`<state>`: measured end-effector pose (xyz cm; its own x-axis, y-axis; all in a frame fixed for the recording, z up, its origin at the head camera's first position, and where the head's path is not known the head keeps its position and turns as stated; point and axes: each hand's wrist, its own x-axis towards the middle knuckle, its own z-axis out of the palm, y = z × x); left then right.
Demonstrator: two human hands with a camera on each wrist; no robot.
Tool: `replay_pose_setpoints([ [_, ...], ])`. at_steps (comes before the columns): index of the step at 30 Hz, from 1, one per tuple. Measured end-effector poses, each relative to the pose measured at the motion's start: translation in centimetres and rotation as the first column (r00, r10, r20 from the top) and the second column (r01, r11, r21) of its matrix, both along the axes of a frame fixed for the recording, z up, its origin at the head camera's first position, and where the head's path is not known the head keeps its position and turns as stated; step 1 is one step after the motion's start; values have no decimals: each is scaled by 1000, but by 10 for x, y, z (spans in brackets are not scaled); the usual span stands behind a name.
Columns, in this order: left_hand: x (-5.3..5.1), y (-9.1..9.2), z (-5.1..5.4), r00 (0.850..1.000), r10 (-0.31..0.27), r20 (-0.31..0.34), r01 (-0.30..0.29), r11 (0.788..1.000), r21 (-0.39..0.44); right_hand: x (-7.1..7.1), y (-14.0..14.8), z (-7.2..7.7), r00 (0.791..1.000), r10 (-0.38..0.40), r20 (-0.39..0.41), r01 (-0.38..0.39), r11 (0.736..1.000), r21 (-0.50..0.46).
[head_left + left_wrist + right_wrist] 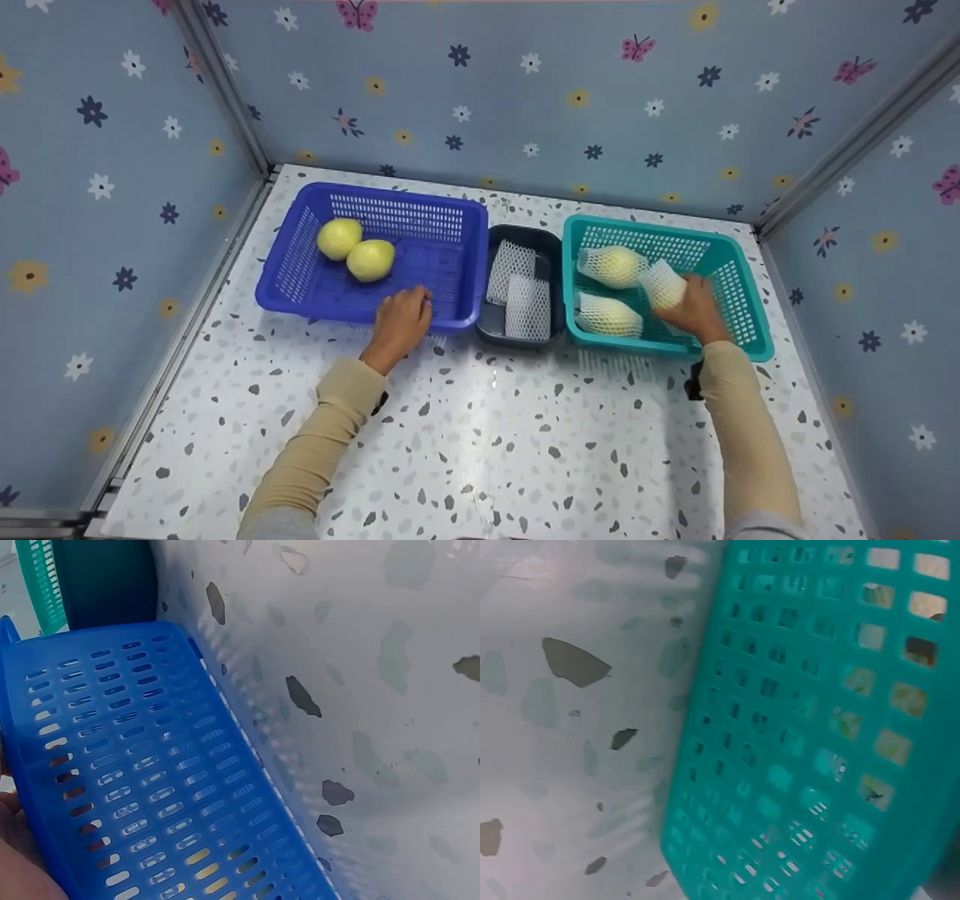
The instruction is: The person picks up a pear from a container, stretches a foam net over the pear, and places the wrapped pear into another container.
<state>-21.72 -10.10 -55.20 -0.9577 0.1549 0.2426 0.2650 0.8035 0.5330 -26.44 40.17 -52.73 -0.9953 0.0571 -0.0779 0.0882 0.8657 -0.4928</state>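
My right hand (pixel 697 309) grips a pale yellow-green fruit in a white foam net (pixel 664 286), inside the teal basket (pixel 664 346). Left of it lie two more net-wrapped fruits, one at the back (pixel 615 267) and one at the front (pixel 609 316). My left hand (pixel 403 324) is at the front rim of the blue basket (pixel 450 324), its fingers loosely bent with nothing seen in them. Through that basket's slots, the left wrist view shows parts of the fingers. Two bare, round yellow-green fruits, one behind (pixel 340 239) and one in front (pixel 370 260), sit in the blue basket.
Between the baskets stands a dark grey tub (pixel 491 322) with white foam nets (pixel 527 307) in it. All stand on a white speckled table (pixel 525 435). Blue flower-patterned panels (pixel 495 97) enclose the back and sides.
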Motion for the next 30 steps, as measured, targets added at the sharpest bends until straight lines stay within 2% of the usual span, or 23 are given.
replay_pose_setpoints([
  [7,-1,2,-3,999,9,-36,-10,999,-30,3,4,-16,996,60,63,-62,998,33],
  [11,-1,3,-3,999,7,-46,-8,1000,-27,4,6,-19,992,60,111,-65,997,39],
  [17,-2,3,-5,998,32,-48,-34,998,-51,1,6,-18,989,61,137,-62,998,8],
  [23,1,3,-6,997,35,-63,-37,999,-37,3,1,-9,979,23,202,-31,999,33],
  [26,2,3,-6,998,36,-54,-38,999,-37,8,-2,-2,984,24,177,-30,999,34],
  [28,2,3,-6,998,42,-50,-44,998,-41,12,-7,2,993,48,111,-53,998,46],
  [30,2,2,-6,998,48,-52,-50,998,-47,17,-14,4,998,66,12,-66,997,50],
])
